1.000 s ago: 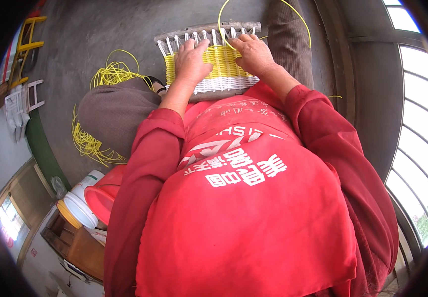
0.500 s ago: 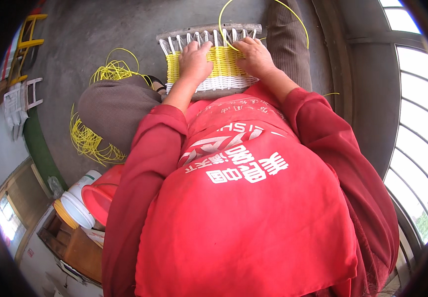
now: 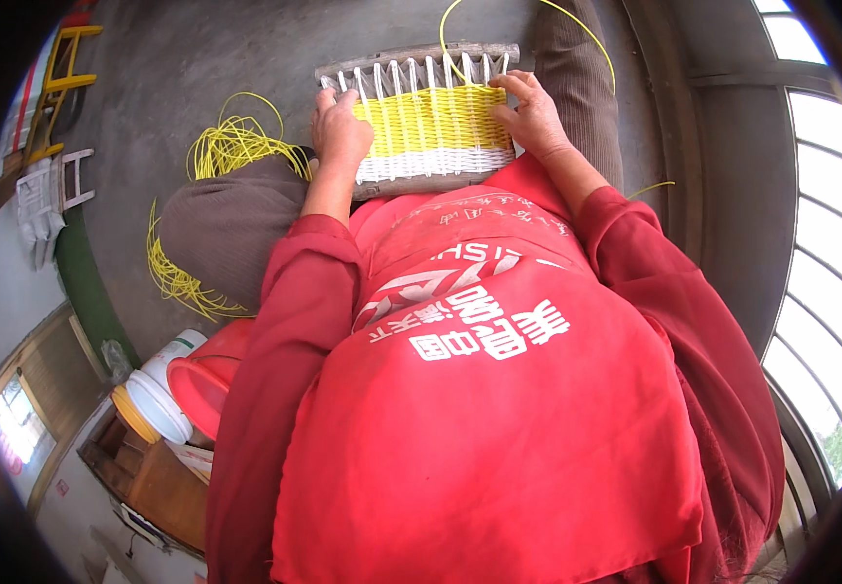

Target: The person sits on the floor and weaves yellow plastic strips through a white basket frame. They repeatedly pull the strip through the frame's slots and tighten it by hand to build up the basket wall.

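A woven panel point(image 3: 421, 127) of yellow and white cord on a wooden frame point(image 3: 411, 54) rests at my lap, with white loops along the far bar. My left hand point(image 3: 341, 131) grips its left end, fingers curled near the top of the weave. At the right end, my right hand point(image 3: 531, 115) has its fingers bent onto the top edge of the yellow section. A loose yellow cord point(image 3: 596, 39) arches from the weave over my right leg. A tangled yellow bundle point(image 3: 229, 146) lies beyond my left knee, with more strands point(image 3: 192, 292) hanging beside it.
My legs flank the panel on the grey floor point(image 3: 178, 68). At the left are yellow metal frames point(image 3: 61, 83), a white stool point(image 3: 75, 177), red basins point(image 3: 202, 380), white buckets point(image 3: 158, 399) and a wooden cabinet point(image 3: 158, 487). A barred window point(image 3: 820, 273) runs along the right.
My hands have spread apart from the middle of the panel's top toward its two ends, left hand leftward and right hand rightward. The panel has shifted slightly right and up.
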The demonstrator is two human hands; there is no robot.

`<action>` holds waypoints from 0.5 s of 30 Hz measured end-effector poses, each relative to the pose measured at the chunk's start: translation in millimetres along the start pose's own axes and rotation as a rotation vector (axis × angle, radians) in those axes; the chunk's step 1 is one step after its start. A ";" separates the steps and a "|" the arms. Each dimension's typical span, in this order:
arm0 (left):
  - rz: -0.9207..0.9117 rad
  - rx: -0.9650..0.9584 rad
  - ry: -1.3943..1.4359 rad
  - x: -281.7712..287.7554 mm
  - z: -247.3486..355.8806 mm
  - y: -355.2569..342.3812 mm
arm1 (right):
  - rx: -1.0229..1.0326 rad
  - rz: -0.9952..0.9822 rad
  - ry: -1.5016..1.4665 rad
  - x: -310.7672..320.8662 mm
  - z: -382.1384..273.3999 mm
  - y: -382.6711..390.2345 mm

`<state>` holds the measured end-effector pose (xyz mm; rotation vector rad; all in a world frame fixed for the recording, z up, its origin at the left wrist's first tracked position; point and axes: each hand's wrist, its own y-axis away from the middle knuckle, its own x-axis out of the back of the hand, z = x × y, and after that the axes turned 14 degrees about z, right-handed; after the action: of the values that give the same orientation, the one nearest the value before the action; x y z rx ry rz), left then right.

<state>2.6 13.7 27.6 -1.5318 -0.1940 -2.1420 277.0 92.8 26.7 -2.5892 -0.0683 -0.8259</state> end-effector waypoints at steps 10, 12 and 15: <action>-0.060 -0.027 -0.082 2.3 4.3 3.0 | -0.939 0.013 -0.440 -14.3 26.5 0.3; -0.049 -0.041 -0.147 7.8 11.0 2.0 | -1.111 -0.002 -0.573 -12.8 27.6 -2.6; 0.214 -0.197 -0.188 0.8 24.9 5.6 | -1.173 0.004 -0.627 -11.7 29.4 -2.4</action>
<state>26.2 18.3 36.3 -1.7792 0.1173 -1.8956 282.9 107.9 -0.5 -3.8362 0.3414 0.0986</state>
